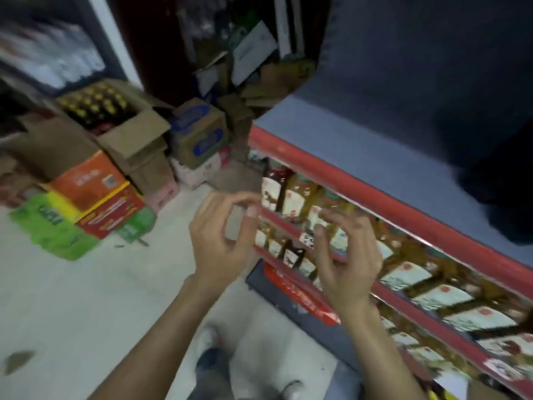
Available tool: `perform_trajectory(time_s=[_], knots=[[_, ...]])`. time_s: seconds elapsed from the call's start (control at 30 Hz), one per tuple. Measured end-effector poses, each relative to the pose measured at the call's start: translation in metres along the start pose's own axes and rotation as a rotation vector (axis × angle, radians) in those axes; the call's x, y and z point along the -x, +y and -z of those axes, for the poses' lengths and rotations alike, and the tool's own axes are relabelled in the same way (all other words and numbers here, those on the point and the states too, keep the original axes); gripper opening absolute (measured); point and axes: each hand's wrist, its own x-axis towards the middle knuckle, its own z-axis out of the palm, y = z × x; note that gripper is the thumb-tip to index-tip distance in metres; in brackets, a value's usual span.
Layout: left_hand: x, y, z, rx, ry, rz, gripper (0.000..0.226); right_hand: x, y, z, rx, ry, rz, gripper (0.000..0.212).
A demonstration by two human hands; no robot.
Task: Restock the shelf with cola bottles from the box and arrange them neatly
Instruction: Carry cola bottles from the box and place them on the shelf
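Both my hands hover in front of the red-edged shelf [340, 194] on the right, and neither holds anything. My left hand [222, 235] has loosely curved fingers just left of the shelf's end. My right hand [346, 255] has spread, bent fingers close to the bottles with white labels [294, 202] on the upper shelf rows. An open cardboard box [135, 134] of dark bottles with yellow caps [95, 106] stands on the floor at the back left, well away from both hands. The view is blurred.
Orange and red cartons [95, 194] and green shrink-wrapped packs [49, 226] lie on the floor at left. More cardboard boxes [199, 134] are piled at the back. The shelf's grey top [375, 134] runs along the right. My shoes [213, 368] are at the bottom.
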Motion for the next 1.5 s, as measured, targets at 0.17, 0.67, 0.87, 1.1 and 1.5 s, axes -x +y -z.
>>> perform_trajectory(time_s=[0.17, 0.67, 0.87, 1.1, 1.5], knots=[[0.034, -0.113, 0.092, -0.244, -0.178, 0.299, 0.024, 0.051, -0.009, -0.120, -0.024, -0.485, -0.290, 0.024], [-0.020, -0.415, 0.228, -0.556, -0.440, 0.922, 0.037, 0.033, 0.025, -0.485, 0.116, -1.310, -0.421, 0.051], [-0.099, -0.537, 0.236, -0.635, -0.446, 1.024, 0.031, -0.021, 0.075, -0.634, 0.085, -1.300, -0.376, 0.043], [-0.221, -0.667, 0.252, -0.538, -0.199, 1.122, 0.029, -0.099, 0.112, -0.797, -0.037, -1.226, -0.382, 0.036], [-0.335, -0.908, 0.217, -0.469, -0.254, 1.089, 0.063, -0.128, 0.186, -1.040, 0.006, -1.170, -0.546, 0.062]])
